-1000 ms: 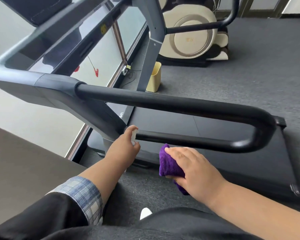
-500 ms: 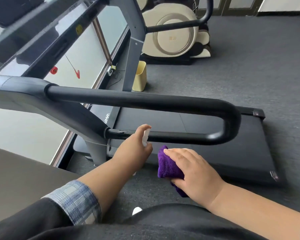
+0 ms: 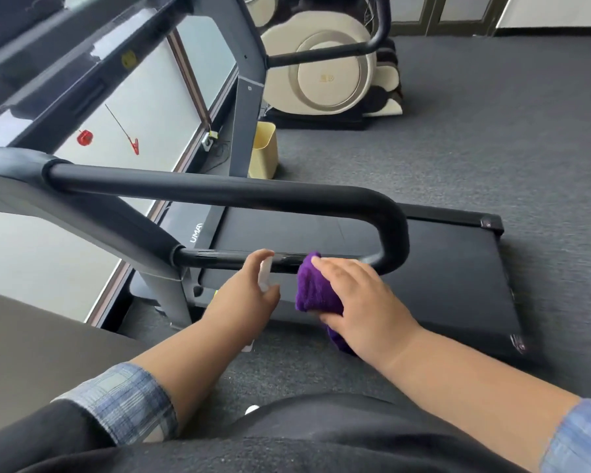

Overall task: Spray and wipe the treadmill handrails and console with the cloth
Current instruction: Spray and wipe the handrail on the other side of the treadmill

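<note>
Cloth, spray bottle and handrail, as I see them from the head camera.
The purple cloth (image 3: 316, 288) is bunched up, its top edge touching the lower bar of the black handrail (image 3: 219, 192), which loops in a U above the treadmill (image 3: 440, 285) deck. I make out a small pale spray bottle (image 3: 265, 276), upright and blurred, just left of the cloth at that glossy lower bar.

The left hand (image 3: 244, 295) is covering most of the white spray bottle (image 3: 265, 276), hiding its label. The right hand (image 3: 359, 298) is hiding part of the purple cloth (image 3: 313, 290). The console (image 3: 11, 15) is running off the top-left edge.
</note>
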